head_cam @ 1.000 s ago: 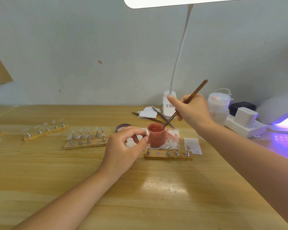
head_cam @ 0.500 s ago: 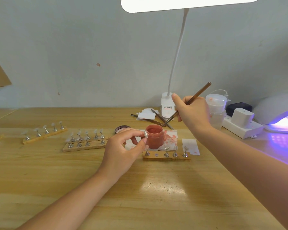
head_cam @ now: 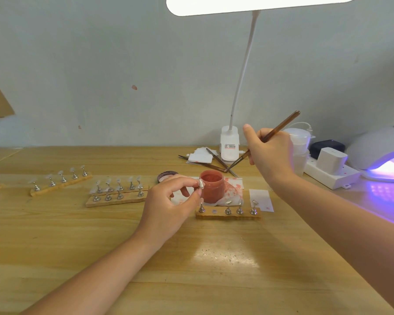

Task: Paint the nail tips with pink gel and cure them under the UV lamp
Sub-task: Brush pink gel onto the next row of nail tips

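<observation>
Head view: the purple-lit white UV lamp [head_cam: 382, 155] is cut off at the right edge; whether the small silver nail tip holder [head_cam: 200, 184] carries a tip is too small to tell. A pale wooden table [head_cam: 77, 235] meets a grey wall. The left hand [head_cam: 168, 205] pinches that holder beside the open pink gel jar [head_cam: 212, 186]. The right hand [head_cam: 268, 151] grips a brown wooden brush [head_cam: 263, 140], whose tip has lifted off the jar rim since a second ago.
</observation>
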